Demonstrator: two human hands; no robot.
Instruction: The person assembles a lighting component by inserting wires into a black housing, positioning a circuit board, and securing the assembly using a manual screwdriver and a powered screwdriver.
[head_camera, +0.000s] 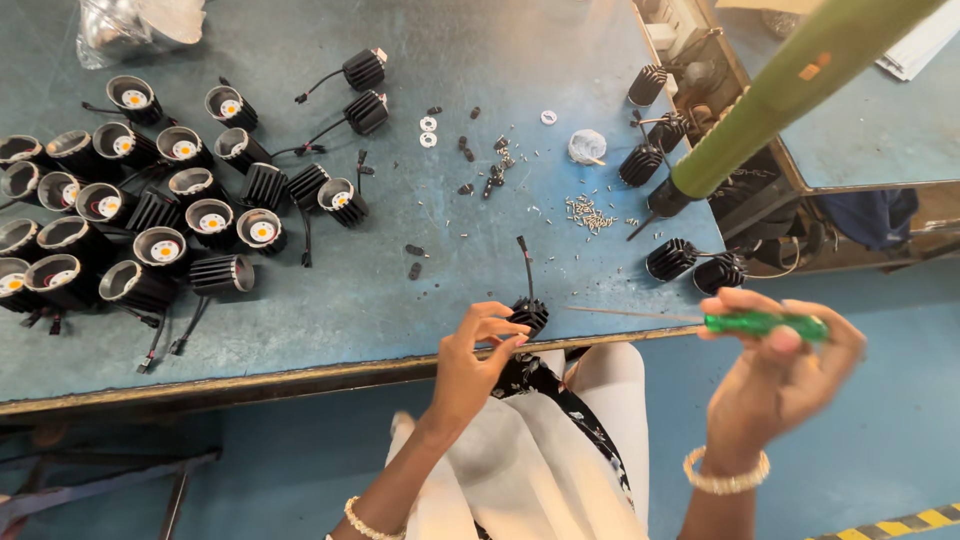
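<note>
Illumination is bright, even and diffuse. The worn blue-green metal counter (330, 290) shows a pale sheen toward its far side, and only short, soft shadows beside the small parts lying on it. The right hand (785, 375) and the green-handled screwdriver (765, 324) it grips are motion-blurred. The thick green pole (800, 80) above the counter is out of focus. The counter's near edge bows from wide-angle distortion.

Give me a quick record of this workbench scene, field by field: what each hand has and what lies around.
left hand: grip on a black finned lamp housing at the table edge
right hand: holds a green-handled screwdriver, shaft pointing at the housing
table: blue-green, worn
left side: cluster of finished lamps
middle: loose screws, white washers
right side: more bare housings
</note>
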